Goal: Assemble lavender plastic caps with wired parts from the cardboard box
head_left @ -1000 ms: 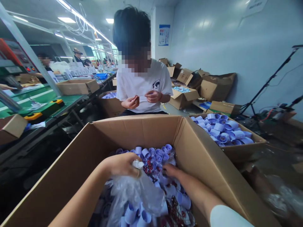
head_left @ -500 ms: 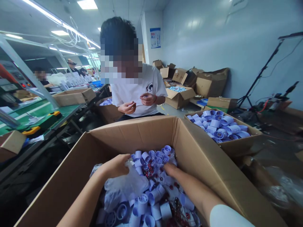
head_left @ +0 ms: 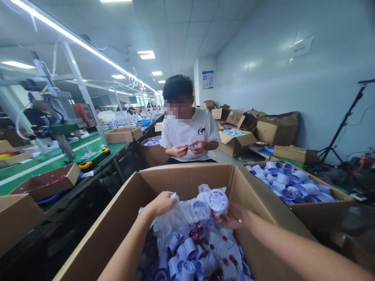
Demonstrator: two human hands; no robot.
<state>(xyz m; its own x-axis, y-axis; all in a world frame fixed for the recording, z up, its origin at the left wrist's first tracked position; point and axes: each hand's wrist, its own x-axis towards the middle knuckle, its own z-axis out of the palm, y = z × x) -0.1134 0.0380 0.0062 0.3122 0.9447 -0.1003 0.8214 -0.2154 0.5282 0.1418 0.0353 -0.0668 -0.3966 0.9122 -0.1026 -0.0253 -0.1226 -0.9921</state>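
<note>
Cup [head_left: 218, 201], purple, sits gripped in your R fingers [head_left: 222, 219], L fingers [head_left: 170, 199] pinching plastic bag [head_left: 168, 220], over lg. carton [head_left: 187, 173] w/ loose cups [head_left: 190, 246] & red pcs. [head_left: 197, 231], adj. box [head_left: 320, 212] holding similar cups [head_left: 283, 179].

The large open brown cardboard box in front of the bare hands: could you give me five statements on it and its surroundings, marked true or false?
1. The left hand grips translucent whitish plastic film. True.
2. The right hand is empty. False: it holds a pale-purple round plastic cup.
3. Small dark-red pieces lie inside the large box. True.
4. The person opposite wears a black top. False: it is a white T-shirt.
5. Another cardboard box, right of the large one, contains pale-purple cups. True.
</note>
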